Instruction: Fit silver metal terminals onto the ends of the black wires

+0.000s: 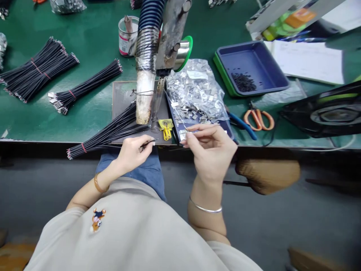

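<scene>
My left hand (134, 152) pinches a thin black cable near its tip, at the table's front edge. Beside it, a bundle of black cables (105, 131) tied with a red band fans out over a grey board (120, 98). My right hand (211, 146) is closed, thumb and fingertips together, on the end of a thin wire (176, 109) over the tray's front; the wire slants up toward the machine's nozzle. A bag of small metal connectors (197, 88) lies in the blue tray behind that hand. Between the hands sits a yellow clip (167, 131).
A ribbed hose (150, 19) and metal arm (172, 37) hang over the board. More cable bundles (86, 84) lie left. At the right are a blue tray (270, 71) with small black pieces, blue-handled pliers (242, 126), orange scissors (258, 118) and a black fan (324, 109).
</scene>
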The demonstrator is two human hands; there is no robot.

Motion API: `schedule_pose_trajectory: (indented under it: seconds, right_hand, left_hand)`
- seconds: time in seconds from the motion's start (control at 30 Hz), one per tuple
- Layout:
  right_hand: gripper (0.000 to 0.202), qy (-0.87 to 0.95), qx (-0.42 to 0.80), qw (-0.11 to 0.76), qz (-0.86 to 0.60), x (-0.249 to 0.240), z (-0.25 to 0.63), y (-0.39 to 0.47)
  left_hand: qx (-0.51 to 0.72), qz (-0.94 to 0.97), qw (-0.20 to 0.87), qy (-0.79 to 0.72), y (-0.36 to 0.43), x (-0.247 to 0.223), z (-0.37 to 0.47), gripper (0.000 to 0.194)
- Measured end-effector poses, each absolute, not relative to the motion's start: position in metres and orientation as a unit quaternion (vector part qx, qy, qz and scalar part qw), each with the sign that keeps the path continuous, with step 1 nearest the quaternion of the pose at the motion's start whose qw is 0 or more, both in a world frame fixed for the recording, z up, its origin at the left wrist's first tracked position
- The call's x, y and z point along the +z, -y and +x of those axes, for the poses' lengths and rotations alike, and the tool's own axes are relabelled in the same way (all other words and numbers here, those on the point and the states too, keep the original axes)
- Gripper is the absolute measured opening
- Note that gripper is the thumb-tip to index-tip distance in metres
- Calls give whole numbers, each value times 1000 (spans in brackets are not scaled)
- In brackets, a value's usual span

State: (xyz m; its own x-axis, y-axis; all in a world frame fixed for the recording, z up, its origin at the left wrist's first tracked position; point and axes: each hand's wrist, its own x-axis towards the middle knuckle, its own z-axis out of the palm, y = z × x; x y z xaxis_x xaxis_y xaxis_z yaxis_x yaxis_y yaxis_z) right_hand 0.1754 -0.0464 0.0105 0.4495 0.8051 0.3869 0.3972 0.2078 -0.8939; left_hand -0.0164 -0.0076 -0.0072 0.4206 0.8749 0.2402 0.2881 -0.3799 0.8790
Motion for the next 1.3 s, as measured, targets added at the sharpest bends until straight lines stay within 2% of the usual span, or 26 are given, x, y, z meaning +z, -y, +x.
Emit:
schedule_pose_trajectory:
  seconds: [0.1, 0.17, 0.3, 0.37, 0.5, 0.73, 0.97, 1.07, 1.17, 1.23, 1.3]
  right_hand:
    - [15, 485, 112, 614, -612, 7, 159, 51]
    - [12, 489, 115, 619, -604, 3, 151, 54]
    - [9, 526, 175, 588, -589, 0, 139, 57]
    - [7, 552, 158, 575, -584, -1, 135, 57]
    - [9, 571, 125, 572, -576, -2, 132, 55]
    - [8, 548, 273, 569, -549, -7, 133, 49]
    - [8, 544, 278, 564, -556, -7, 134, 51]
    - [9, 577, 234, 541, -565, -4, 136, 53]
    - [10, 619, 158, 509, -576, 1, 137, 54]
    - [12, 616, 166, 510, -576, 2, 137, 55]
    - [12, 584, 226, 530, -572, 2, 135, 56]
  left_hand:
    - [371, 625, 548, -413, 7, -4, -15, 12]
    - [366, 566, 618, -405, 5, -1, -16, 15]
    - [375, 523, 654, -399, 2, 4, -17, 19]
    - [379, 522, 652, -399, 2, 5, -17, 20]
    - [389, 530, 638, -400, 3, 4, -17, 23]
    - [386, 561, 623, -385, 4, 5, -18, 29]
    - [361, 612, 591, -383, 5, 6, -20, 27]
    - [359, 671, 529, -375, 5, 3, -21, 22]
    - [375, 754, 407, -356, 7, -3, -20, 18]
    - [381, 793, 332, -339, 8, -7, -19, 20]
    - [385, 803, 310, -332, 10, -9, -19, 23]
